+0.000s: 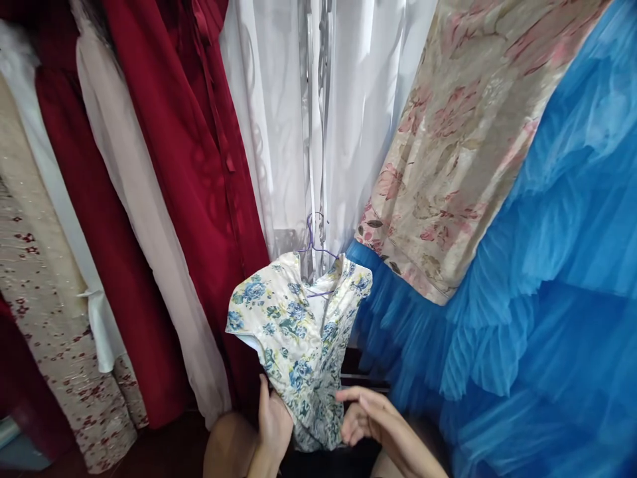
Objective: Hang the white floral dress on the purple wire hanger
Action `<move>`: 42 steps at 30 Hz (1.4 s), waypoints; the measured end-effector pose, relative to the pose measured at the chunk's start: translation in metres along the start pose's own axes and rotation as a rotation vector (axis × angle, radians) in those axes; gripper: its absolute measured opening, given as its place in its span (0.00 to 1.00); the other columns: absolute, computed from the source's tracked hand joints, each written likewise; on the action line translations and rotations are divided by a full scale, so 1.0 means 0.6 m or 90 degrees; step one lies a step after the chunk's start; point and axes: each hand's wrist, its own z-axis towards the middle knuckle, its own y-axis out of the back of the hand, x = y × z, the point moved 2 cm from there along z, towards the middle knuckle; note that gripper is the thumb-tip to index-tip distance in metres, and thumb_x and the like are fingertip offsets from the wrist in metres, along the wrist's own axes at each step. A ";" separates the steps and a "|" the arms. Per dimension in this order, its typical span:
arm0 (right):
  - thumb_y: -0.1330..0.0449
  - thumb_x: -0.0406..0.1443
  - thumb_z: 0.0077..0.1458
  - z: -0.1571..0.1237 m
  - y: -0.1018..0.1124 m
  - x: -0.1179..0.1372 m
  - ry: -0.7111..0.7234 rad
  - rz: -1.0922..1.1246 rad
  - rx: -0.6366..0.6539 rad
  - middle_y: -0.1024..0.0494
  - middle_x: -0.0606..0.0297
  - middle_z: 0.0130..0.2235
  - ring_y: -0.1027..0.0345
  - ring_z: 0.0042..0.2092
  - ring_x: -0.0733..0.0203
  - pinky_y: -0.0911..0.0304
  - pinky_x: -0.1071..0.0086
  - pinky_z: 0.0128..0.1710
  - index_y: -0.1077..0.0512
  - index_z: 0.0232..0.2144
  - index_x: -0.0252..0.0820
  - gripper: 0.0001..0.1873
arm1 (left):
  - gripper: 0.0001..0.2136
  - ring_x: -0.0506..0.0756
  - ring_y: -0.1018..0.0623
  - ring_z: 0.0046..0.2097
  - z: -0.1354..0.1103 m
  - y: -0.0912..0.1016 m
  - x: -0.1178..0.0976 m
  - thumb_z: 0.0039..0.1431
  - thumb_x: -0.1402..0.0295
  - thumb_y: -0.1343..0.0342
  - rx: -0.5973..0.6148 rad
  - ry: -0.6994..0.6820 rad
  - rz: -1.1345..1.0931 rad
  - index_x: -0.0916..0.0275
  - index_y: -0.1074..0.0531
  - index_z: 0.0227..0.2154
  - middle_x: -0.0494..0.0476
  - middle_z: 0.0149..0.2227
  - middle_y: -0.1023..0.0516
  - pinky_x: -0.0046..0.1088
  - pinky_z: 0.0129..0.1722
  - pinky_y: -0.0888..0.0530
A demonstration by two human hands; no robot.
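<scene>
A cream dress with blue flowers (298,332), short-sleeved and V-necked, hangs on a thin purple wire hanger (312,239) in front of me. Its lower part is bunched, so its full length does not show. My left hand (275,421) holds the dress low on its left side, with the thumb up and the other fingers hidden behind the cloth. Beside the lower right edge of the dress is my right hand (367,417), its index finger stretched out and the others loosely curled. Nothing is in it.
Dark red gowns (184,133), a pale pink gown (144,192) and a beige embroidered gown (54,358) hang at left. A white curtain (353,119) falls behind the hanger. To the right hang a beige floral skirt (448,159) and a blue ruffled tulle gown (562,332).
</scene>
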 end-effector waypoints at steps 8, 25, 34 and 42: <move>0.45 0.58 0.60 0.179 -0.019 -0.001 0.179 -0.252 -0.184 0.35 0.71 0.23 0.42 0.27 0.64 0.46 0.70 0.29 0.36 0.26 0.42 0.27 | 0.21 0.65 0.26 0.59 -0.003 -0.036 0.032 0.48 0.67 0.34 0.004 0.070 0.001 0.61 0.23 0.48 0.61 0.50 0.20 0.43 0.63 0.33; 0.41 0.51 0.59 0.105 0.023 0.007 0.150 -0.209 -0.209 0.42 0.73 0.15 0.54 0.20 0.68 0.59 0.69 0.23 0.36 0.17 0.41 0.26 | 0.19 0.64 0.23 0.54 0.007 -0.004 0.002 0.47 0.64 0.33 -0.073 0.026 0.019 0.61 0.25 0.44 0.60 0.45 0.19 0.41 0.55 0.28; 0.44 0.50 0.62 0.084 -0.025 -0.002 0.059 -0.291 -0.076 0.36 0.71 0.13 0.50 0.17 0.69 0.55 0.72 0.21 0.26 0.22 0.38 0.25 | 0.14 0.58 0.28 0.49 0.007 0.049 -0.021 0.54 0.64 0.36 -0.261 -0.455 0.313 0.59 0.30 0.41 0.55 0.44 0.28 0.34 0.54 0.33; 0.45 0.51 0.63 0.099 -0.070 -0.019 0.092 -0.296 -0.045 0.31 0.69 0.16 0.39 0.19 0.66 0.45 0.73 0.23 0.25 0.26 0.36 0.26 | 0.14 0.60 0.23 0.46 -0.044 -0.030 0.044 0.60 0.60 0.41 0.061 -0.254 0.352 0.60 0.27 0.45 0.61 0.43 0.22 0.32 0.48 0.28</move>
